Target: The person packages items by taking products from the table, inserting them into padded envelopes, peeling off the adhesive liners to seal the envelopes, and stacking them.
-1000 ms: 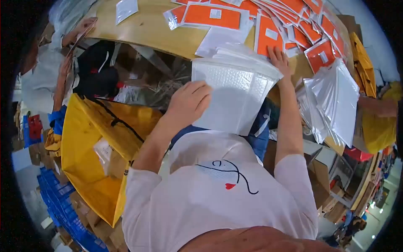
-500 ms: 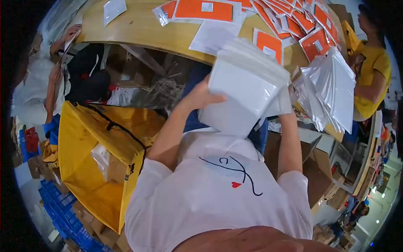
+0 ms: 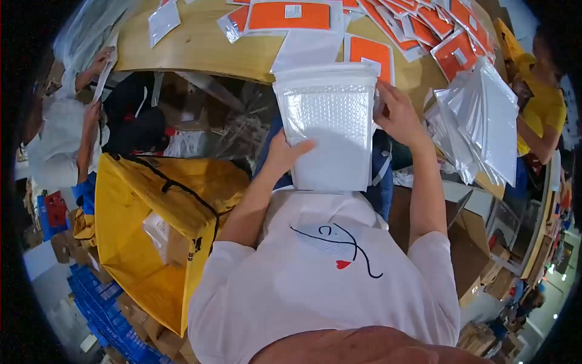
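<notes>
A stack of white bubble mailers (image 3: 330,124) stands in front of my chest, its flap ends pointing up toward the table. My left hand (image 3: 287,153) grips its lower left side, thumb across the front face and the other fingers hidden behind. At the upper right edge, my right hand (image 3: 400,118) holds the mailers with bent fingers, partly behind the edge. Further right, a fanned pile of white mailers (image 3: 482,124) rests at the table edge. Orange packets in clear sleeves (image 3: 288,16) lie on the wooden table (image 3: 206,39) beyond.
A yellow sack (image 3: 142,236) stands open at my left, with blue crates (image 3: 109,309) beyond it. Cardboard boxes (image 3: 461,242) are at my right. A person in yellow (image 3: 545,100) is at the right; another person's hands (image 3: 94,91) hold a flat sheet at the left.
The stack has turned from a tilted, fanned position to upright and squared. My right hand has moved up from behind the stack to its upper right edge.
</notes>
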`<act>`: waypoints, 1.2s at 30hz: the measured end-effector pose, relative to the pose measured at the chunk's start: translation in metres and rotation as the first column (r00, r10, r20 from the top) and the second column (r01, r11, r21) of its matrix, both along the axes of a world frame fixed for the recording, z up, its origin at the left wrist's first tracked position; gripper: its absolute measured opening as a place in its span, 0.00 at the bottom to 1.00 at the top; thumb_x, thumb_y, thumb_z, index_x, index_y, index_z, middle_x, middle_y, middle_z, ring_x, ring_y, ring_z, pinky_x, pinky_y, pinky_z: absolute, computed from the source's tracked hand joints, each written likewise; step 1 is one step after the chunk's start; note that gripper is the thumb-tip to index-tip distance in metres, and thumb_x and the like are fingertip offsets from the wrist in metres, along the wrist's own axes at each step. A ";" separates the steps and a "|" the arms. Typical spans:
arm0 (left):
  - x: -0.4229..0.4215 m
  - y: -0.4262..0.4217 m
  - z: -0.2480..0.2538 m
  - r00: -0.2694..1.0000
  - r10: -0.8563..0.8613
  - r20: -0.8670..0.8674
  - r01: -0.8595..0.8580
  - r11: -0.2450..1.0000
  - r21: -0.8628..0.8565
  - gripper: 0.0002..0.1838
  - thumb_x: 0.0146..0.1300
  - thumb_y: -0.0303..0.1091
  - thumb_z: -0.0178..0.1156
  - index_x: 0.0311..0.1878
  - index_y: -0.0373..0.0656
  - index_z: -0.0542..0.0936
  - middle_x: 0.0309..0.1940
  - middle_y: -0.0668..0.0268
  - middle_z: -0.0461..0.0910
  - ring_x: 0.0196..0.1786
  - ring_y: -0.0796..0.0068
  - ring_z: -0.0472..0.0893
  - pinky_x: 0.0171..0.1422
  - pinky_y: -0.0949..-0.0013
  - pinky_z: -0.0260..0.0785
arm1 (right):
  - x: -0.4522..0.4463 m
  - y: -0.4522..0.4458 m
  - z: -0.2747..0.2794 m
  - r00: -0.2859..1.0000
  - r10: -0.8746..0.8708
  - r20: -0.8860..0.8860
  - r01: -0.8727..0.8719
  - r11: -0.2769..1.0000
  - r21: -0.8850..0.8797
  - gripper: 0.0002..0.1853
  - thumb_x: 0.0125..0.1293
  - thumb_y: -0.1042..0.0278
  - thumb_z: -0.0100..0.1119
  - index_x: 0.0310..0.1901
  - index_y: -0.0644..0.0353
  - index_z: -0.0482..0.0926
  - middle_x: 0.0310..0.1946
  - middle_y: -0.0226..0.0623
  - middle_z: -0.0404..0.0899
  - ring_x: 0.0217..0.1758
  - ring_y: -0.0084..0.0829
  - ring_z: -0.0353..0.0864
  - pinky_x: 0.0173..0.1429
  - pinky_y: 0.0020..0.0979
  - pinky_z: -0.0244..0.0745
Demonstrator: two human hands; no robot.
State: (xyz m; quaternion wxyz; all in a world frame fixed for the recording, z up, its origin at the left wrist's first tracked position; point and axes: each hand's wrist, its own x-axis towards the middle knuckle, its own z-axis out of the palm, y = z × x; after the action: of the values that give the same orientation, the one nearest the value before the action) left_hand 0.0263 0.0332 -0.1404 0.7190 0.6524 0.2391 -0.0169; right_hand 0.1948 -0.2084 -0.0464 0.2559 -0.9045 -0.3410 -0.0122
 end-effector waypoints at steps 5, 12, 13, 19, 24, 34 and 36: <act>-0.009 0.018 0.005 1.000 0.009 -0.015 -0.008 1.000 0.030 0.26 0.46 0.28 0.70 0.49 0.31 0.76 0.40 0.55 0.81 0.38 0.70 0.80 0.43 0.72 0.74 | -0.010 -0.011 -0.031 0.991 0.026 0.128 -0.011 0.993 -0.117 0.30 0.51 0.78 0.56 0.61 0.57 0.71 0.60 0.38 0.71 0.61 0.40 0.71 0.65 0.32 0.64; -0.016 0.033 0.026 0.994 0.091 0.057 -0.081 0.983 -0.164 0.25 0.45 0.26 0.70 0.48 0.28 0.75 0.38 0.53 0.81 0.35 0.71 0.79 0.41 0.70 0.74 | -0.021 -0.031 -0.014 0.939 -0.126 0.319 0.093 0.989 0.117 0.31 0.44 0.84 0.51 0.55 0.58 0.75 0.53 0.40 0.77 0.55 0.40 0.75 0.61 0.35 0.67; -0.016 0.034 0.026 0.994 0.083 0.064 -0.072 0.985 -0.157 0.25 0.45 0.26 0.70 0.48 0.28 0.75 0.38 0.52 0.81 0.35 0.71 0.79 0.40 0.70 0.74 | -0.019 -0.031 0.003 0.889 -0.259 0.377 0.177 0.955 0.238 0.31 0.43 0.85 0.49 0.54 0.58 0.76 0.51 0.39 0.78 0.53 0.40 0.75 0.60 0.35 0.67; 0.011 0.004 0.017 0.993 -0.095 -0.069 0.105 0.981 0.163 0.27 0.45 0.31 0.71 0.50 0.34 0.76 0.42 0.57 0.80 0.36 0.67 0.79 0.42 0.71 0.73 | -0.019 -0.031 0.102 0.653 -0.739 0.166 0.315 0.464 0.828 0.15 0.63 0.73 0.60 0.52 0.62 0.77 0.42 0.38 0.82 0.40 0.27 0.79 0.46 0.24 0.74; 0.024 -0.014 0.041 0.842 -0.016 0.539 -0.466 0.480 0.743 0.24 0.47 0.33 0.69 0.49 0.39 0.77 0.44 0.60 0.78 0.35 0.62 0.78 0.41 0.69 0.73 | -0.015 -0.040 0.102 0.903 -0.420 0.086 -0.018 0.164 0.986 0.13 0.63 0.77 0.58 0.51 0.62 0.77 0.41 0.37 0.82 0.39 0.23 0.78 0.45 0.20 0.73; 0.078 -0.018 0.095 0.859 -0.510 0.049 0.149 0.340 0.928 0.12 0.57 0.28 0.59 0.45 0.45 0.79 0.44 0.62 0.76 0.37 0.62 0.78 0.43 0.68 0.70 | 0.006 -0.007 0.087 0.918 -0.163 -0.361 0.384 0.143 0.912 0.16 0.64 0.78 0.57 0.54 0.58 0.76 0.42 0.36 0.82 0.41 0.24 0.81 0.45 0.18 0.73; 0.072 -0.014 0.107 0.825 -0.563 0.049 0.198 0.369 0.908 0.13 0.57 0.31 0.60 0.46 0.45 0.79 0.47 0.62 0.75 0.41 0.62 0.79 0.45 0.66 0.71 | 0.015 -0.010 0.086 0.919 -0.028 -0.392 0.391 0.182 0.902 0.19 0.63 0.76 0.59 0.56 0.63 0.72 0.43 0.37 0.82 0.42 0.24 0.80 0.42 0.18 0.73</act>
State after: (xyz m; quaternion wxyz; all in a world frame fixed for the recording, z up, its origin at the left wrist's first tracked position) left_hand 0.0982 0.0190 -0.0337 0.2869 0.9529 -0.0806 0.0559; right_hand 0.2096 -0.2184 0.0398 0.8056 -0.5722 -0.0872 -0.1264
